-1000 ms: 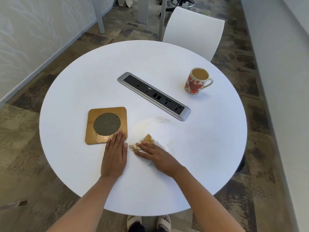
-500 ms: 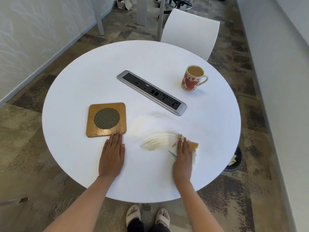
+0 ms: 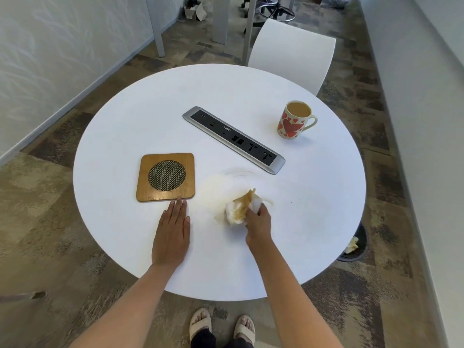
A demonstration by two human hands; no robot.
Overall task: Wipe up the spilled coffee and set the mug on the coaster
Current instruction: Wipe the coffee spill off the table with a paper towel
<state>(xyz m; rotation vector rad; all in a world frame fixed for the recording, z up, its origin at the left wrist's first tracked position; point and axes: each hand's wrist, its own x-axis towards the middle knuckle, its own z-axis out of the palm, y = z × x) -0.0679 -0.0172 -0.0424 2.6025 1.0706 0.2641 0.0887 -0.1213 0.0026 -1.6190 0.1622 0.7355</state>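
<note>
A crumpled white paper towel (image 3: 238, 208), stained brown, lies on the round white table (image 3: 313, 222), and my right hand (image 3: 258, 219) grips it from the right. Thin tan coffee smears (image 3: 218, 187) fan out around and behind the towel. My left hand (image 3: 173, 229) rests flat on the table, fingers together, its tips just below the wooden coaster (image 3: 166, 176) with its round mesh centre. A heart-patterned mug (image 3: 293, 120) full of milky coffee stands at the far right, handle to the right, well away from both hands.
A silver power-socket strip (image 3: 233, 139) runs diagonally across the table's middle, between mug and coaster. A white chair (image 3: 291, 54) stands behind the table. A dark bin (image 3: 356, 244) with paper in it sits on the floor at the right. My sandalled feet show below the near edge.
My right hand has swept the towel back to the left from the right end of its stroke and bunched it up. The broad coffee streak has thinned. My left hand has stayed flat.
</note>
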